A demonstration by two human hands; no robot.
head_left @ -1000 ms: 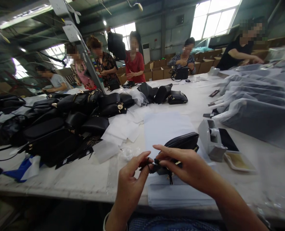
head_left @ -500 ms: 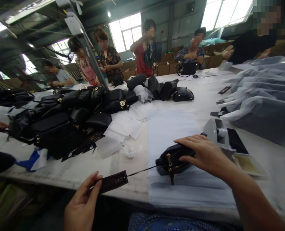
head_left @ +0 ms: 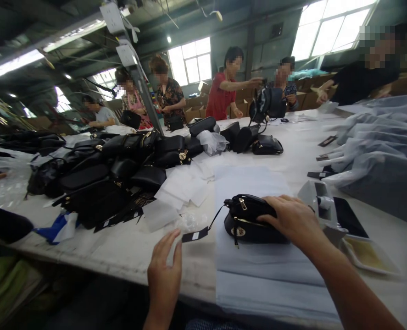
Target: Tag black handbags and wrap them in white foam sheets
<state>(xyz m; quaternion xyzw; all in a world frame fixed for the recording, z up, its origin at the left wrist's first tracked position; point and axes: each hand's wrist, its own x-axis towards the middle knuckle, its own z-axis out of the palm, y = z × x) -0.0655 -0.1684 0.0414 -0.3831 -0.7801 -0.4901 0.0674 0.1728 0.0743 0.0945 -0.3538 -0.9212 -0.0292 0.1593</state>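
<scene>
A small black handbag [head_left: 249, 229] with gold zips and a round gold emblem lies on white paper sheets [head_left: 248, 176]. My right hand [head_left: 294, 220] is closed over its right end, thumb on the near side and fingers over the top. From the bag's left end a cord runs to a black hang tag [head_left: 195, 235] with a pale label. Just left of that tag is my left hand [head_left: 165, 270], thumb and fingers apart, the fingertips close to the tag's edge but not closed on it.
Black bags [head_left: 86, 183] are heaped on the left, beside loose white tissue sheets [head_left: 175, 188]. A grey tape dispenser [head_left: 318, 204] and a shallow tray [head_left: 368, 254] stand right of the paper. Plastic-wrapped bags [head_left: 382, 178] line the far right. Several people work across the table.
My left hand has let go of the hang tag and moved right. The handbag has turned to show its emblem. Across the table, a person in red has swung a black backpack rightward.
</scene>
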